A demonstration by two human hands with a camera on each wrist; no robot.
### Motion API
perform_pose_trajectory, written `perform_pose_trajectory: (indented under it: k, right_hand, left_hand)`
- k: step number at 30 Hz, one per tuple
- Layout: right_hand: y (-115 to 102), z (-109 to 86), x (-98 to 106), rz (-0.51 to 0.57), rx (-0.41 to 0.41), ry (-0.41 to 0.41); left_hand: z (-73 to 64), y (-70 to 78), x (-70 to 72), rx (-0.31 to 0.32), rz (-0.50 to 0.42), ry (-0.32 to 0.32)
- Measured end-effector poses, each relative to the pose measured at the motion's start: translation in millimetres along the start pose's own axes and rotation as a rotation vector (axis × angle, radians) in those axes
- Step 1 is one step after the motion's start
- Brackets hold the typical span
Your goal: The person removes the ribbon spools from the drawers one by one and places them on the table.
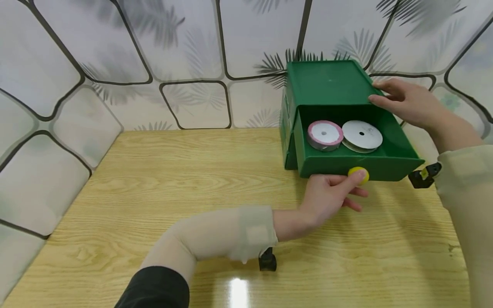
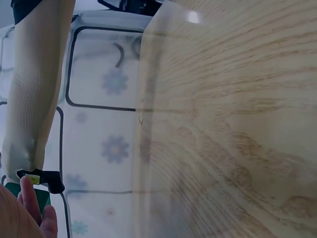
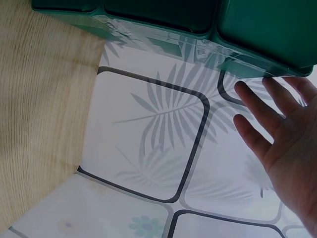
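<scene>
A green drawer box (image 1: 327,83) stands against the back panel, with its top drawer (image 1: 389,169) pulled out toward me. Inside the drawer lie a pink-rimmed ribbon spool (image 1: 325,133) and a larger white spool (image 1: 363,134), side by side. At the drawer front, my left hand (image 1: 325,199) pinches the round yellow knob (image 1: 359,175), thumb on its face and the other fingers spread below. My right hand (image 1: 412,102) rests at the box's top right edge, fingers fairly straight; the right wrist view shows its fingertips at the green box's rim (image 3: 270,69).
The wooden table (image 1: 161,179) stretches to the left and front of the box. Pale leaf-patterned panels (image 1: 196,105) rise behind and at the left. A small black wrist device (image 1: 423,175) hangs beside the drawer's right corner, another (image 1: 267,259) under the left wrist.
</scene>
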State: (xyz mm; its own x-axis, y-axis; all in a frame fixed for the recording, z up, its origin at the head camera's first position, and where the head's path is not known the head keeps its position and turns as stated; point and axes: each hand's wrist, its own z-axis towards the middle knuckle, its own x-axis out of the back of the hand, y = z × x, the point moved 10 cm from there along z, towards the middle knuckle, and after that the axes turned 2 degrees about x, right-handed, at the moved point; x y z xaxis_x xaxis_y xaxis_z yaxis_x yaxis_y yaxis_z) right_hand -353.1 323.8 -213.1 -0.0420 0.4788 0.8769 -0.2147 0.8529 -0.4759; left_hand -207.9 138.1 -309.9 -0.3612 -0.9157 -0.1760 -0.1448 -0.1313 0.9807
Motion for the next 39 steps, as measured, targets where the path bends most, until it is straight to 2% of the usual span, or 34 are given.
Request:
perform_pose_trajectory:
  k: [7, 13, 21, 26, 30, 39]
  right_hand:
    - [-0.9, -0.9, 0.5, -0.001, 0.004, 0.009]
    - [-0.4, -0.5, -0.9, -0.008, 0.001, 0.011]
    - [-0.7, -0.5, -0.6, -0.012, 0.013, 0.022]
    - [-1.5, -0.5, -0.2, 0.003, 0.028, 0.027]
    - [-1.2, -0.4, 0.0, 0.018, 0.032, 0.029]
    - [-1.0, -0.9, -0.5, 0.021, 0.027, 0.033]
  left_hand:
    - [-3.9, 1.6, -0.6, -0.024, -0.004, -0.026]
    - [-4.5, 2.1, 0.1, -0.026, 0.021, -0.093]
    - [-10.0, 0.4, 13.3, -0.028, 0.04, -0.171]
    - [-14.2, -0.1, 30.9, -0.03, 0.073, -0.198]
    - [-17.8, 0.3, 51.2, -0.018, 0.117, -0.184]
    - [-27.5, 6.5, 91.5, -0.044, 0.151, -0.146]
